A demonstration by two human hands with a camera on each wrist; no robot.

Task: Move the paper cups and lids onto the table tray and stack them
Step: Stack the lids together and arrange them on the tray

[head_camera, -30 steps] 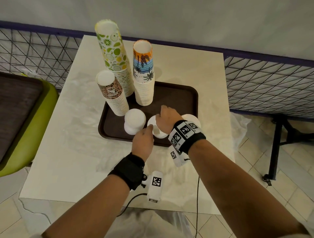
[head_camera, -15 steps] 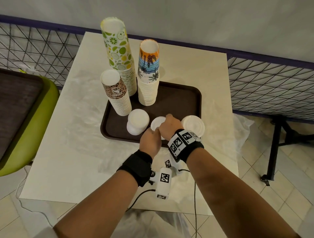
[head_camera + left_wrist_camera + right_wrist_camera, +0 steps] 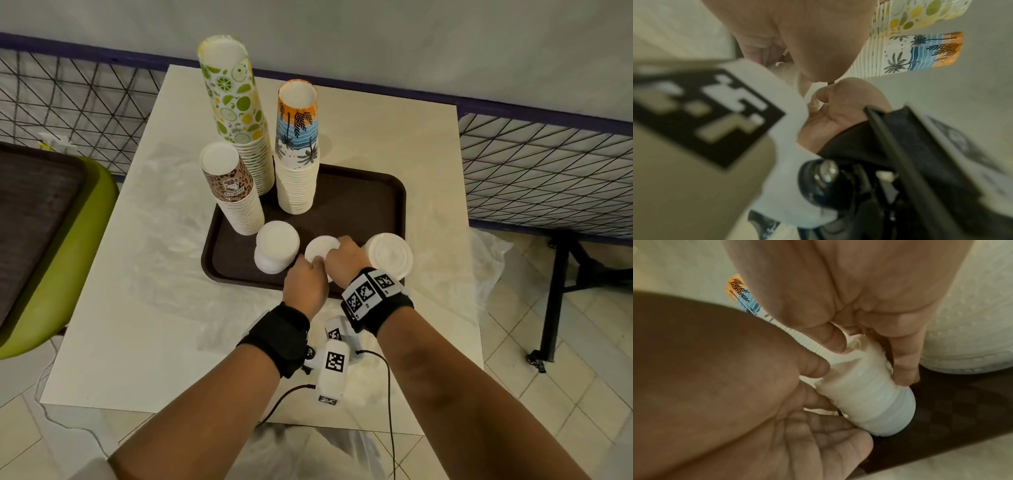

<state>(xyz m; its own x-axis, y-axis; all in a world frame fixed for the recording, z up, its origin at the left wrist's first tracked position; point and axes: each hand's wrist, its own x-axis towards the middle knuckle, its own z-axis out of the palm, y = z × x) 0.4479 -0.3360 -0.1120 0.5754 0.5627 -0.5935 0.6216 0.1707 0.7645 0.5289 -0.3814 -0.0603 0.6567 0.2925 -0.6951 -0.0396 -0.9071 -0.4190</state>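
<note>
1. A dark brown tray is being carried by a pale bench, with its near edge close to the person.
2. 3 stacks of paper cups are standing upside down on the far left part of the tray: a citrus-print stack, the tallest; a palm-print stack to its right; and a leopard-print stack, the shortest, in front.
3. 3 stacks of white lids are being shown along the near edge of the tray: a left lid stack, a middle lid stack and a right lid stack, the widest.
4. The middle lid stack is being gripped from both sides. It is seen tilted in the right wrist view, its lower end close to the tray; whether it is touching cannot be told.
5. The left hand is being held against the near left side of that stack, its fingers curled onto the lids.
6. The right hand is being held over the stack's right side, its fingers and thumb clamped on the lids.
7. Black wrist straps with white marker blocks are being worn on both forearms.
8. A green seat is being shown left of the bench, and wire mesh fencing behind it.
</note>
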